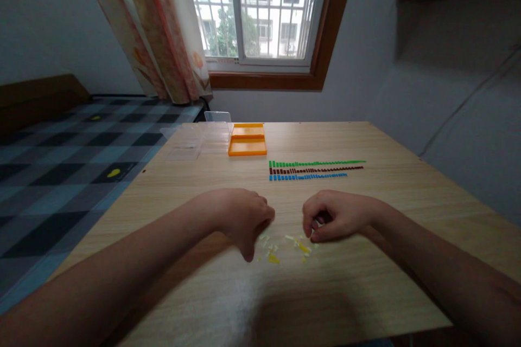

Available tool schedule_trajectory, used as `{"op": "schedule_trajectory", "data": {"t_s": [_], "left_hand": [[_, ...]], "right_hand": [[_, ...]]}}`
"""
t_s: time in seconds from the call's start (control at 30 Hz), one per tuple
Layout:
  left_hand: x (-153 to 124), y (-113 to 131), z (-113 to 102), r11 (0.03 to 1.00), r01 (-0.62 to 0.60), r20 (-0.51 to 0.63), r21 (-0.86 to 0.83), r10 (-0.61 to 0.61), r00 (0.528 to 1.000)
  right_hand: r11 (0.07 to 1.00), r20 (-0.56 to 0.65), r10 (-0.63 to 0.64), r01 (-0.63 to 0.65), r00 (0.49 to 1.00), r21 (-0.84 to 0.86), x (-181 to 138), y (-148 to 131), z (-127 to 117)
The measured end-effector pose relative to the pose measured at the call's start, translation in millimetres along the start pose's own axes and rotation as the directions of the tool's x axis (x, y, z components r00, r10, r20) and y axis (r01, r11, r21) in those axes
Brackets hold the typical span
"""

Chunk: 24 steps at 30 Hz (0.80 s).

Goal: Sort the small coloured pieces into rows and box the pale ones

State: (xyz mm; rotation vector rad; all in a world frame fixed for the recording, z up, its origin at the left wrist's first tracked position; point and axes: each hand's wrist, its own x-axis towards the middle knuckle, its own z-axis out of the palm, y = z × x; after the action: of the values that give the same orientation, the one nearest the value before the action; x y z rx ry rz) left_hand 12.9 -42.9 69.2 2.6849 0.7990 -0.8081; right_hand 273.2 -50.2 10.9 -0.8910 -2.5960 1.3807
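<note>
My left hand (246,219) hovers low over the wooden table, thumb and fingers apart, just left of a loose scatter of small yellow pieces (274,258) and pale whitish-yellow ones. On the other side of the scatter, my right hand (331,216) rests with its fingers curled and the thumb near the index fingertip. Whatever the right fingers pinch is too small to make out. Beyond both hands lie three long rows of tiny pieces: a green row (299,164), a brown row (301,171) and a blue row (301,177).
Toward the far left of the table (203,293) stand an open orange case (247,153) and clear plastic boxes (185,143). A bed with a checked cover (101,143) adjoins the table's left side. A barred window (268,11) is behind.
</note>
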Motion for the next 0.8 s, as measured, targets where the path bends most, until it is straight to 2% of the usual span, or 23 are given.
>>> {"op": "schedule_trajectory", "data": {"t_s": [0.07,0.23,0.3,0.5,0.63,0.8], "left_hand": [[2,-8,2,0.999,-0.016,0.001,-0.042,0.016,1.0],[7,-26,1,0.955,-0.008,-0.037,-0.297,-0.004,0.999],[9,-31,-1,0.936,-0.022,-0.065,-0.35,0.0,0.998],[15,-42,0,0.907,-0.047,-0.124,-0.418,-0.005,0.992],[14,-41,0,0.912,-0.007,-0.146,-0.411,-0.059,0.988],[10,-31,-3,0.935,0.065,-0.187,-0.347,-0.137,0.973]], "right_hand": [[1.0,-0.001,0.004,-0.004,1.0,0.01,0,0,0],[0.999,-0.012,0.026,-0.026,1.0,0.022,0,2,1],[0.999,-0.015,0.027,-0.027,1.0,0.045,0,3,0],[0.989,-0.03,0.012,-0.007,0.999,0.151,1,12,-5],[0.975,-0.041,0.031,-0.021,0.999,0.22,1,17,-6],[0.98,-0.051,0.016,-0.005,0.999,0.199,2,17,-6]]}}
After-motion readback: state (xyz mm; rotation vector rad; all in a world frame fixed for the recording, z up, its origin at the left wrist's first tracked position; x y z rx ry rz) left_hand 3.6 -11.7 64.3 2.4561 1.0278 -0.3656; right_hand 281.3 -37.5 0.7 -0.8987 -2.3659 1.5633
